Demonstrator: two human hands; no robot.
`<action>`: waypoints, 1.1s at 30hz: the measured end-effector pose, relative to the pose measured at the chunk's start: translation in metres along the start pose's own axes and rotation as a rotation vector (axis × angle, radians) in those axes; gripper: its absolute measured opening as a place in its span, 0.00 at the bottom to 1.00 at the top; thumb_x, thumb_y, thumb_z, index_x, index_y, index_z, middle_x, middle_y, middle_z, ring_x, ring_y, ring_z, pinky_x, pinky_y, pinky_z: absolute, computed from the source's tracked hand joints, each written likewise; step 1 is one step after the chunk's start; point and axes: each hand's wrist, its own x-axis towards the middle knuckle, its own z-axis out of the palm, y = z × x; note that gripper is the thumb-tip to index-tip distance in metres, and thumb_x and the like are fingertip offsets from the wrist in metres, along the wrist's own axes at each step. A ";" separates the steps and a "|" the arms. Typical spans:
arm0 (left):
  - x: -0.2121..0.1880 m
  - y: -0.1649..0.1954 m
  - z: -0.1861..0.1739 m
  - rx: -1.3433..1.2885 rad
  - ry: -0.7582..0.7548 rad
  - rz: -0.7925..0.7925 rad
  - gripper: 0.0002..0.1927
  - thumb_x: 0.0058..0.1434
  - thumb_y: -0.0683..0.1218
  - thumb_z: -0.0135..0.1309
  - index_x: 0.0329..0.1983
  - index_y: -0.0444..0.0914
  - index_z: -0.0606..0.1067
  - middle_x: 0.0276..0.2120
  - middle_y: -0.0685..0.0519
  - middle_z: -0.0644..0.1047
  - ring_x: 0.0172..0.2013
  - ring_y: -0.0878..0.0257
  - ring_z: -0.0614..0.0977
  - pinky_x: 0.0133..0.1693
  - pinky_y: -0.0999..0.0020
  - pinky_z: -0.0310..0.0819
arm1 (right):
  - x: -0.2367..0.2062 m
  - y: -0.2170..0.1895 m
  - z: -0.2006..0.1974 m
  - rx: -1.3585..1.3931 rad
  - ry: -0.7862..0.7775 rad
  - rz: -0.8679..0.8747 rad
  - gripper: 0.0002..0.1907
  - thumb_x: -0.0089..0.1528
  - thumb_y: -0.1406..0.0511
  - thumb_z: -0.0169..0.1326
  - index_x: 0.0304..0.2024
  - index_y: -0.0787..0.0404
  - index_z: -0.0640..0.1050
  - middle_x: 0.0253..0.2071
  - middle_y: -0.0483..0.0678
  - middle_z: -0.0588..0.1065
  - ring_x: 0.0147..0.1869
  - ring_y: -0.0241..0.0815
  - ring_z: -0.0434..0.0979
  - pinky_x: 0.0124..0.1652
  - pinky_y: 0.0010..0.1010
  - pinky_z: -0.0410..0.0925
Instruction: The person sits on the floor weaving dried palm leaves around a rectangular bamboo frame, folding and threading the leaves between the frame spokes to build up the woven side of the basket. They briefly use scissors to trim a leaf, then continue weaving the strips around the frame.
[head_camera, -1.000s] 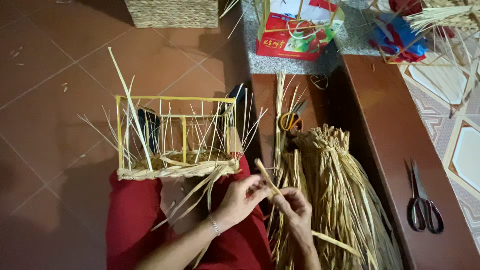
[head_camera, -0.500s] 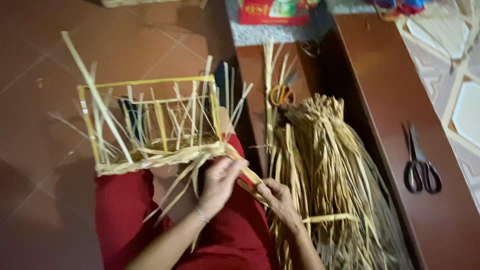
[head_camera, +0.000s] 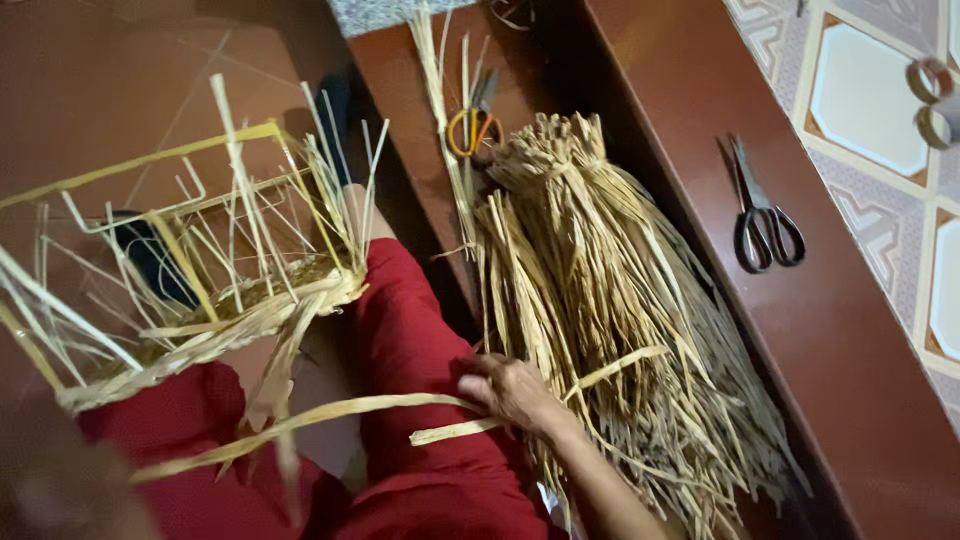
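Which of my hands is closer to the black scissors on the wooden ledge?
Right. The right hand grips a straw strip just across the straw bundle from the black scissors. The left hand, seemingly the lower-left blur, is much farther.

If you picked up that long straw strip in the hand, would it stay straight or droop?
Probably droop: the strip already bows along its length from the right hand. It looks thin and flat, so likely very light. It may crease or split if bent sharply, like the frayed ends in the bundle.
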 end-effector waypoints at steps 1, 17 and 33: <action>-0.003 -0.005 0.002 0.023 0.002 0.037 0.09 0.73 0.39 0.43 0.49 0.31 0.72 0.42 0.42 0.78 0.42 0.54 0.80 0.49 0.56 0.77 | -0.007 0.003 -0.002 -0.013 0.013 -0.107 0.31 0.62 0.48 0.54 0.57 0.63 0.78 0.52 0.62 0.78 0.46 0.60 0.81 0.39 0.44 0.75; -0.057 -0.136 0.011 0.359 -0.257 -0.495 0.24 0.69 0.38 0.48 0.68 0.34 0.61 0.39 0.47 0.77 0.30 0.66 0.76 0.32 0.71 0.74 | -0.031 0.013 -0.026 0.978 0.180 -0.260 0.03 0.65 0.70 0.59 0.39 0.65 0.81 0.34 0.46 0.78 0.33 0.34 0.75 0.33 0.26 0.72; -0.024 -0.068 -0.019 -0.048 -0.045 -0.227 0.12 0.76 0.44 0.38 0.54 0.43 0.73 0.46 0.47 0.81 0.48 0.54 0.82 0.54 0.49 0.77 | -0.014 0.062 -0.010 0.005 0.422 -0.016 0.15 0.63 0.74 0.52 0.49 0.54 0.81 0.39 0.47 0.82 0.38 0.35 0.84 0.29 0.29 0.74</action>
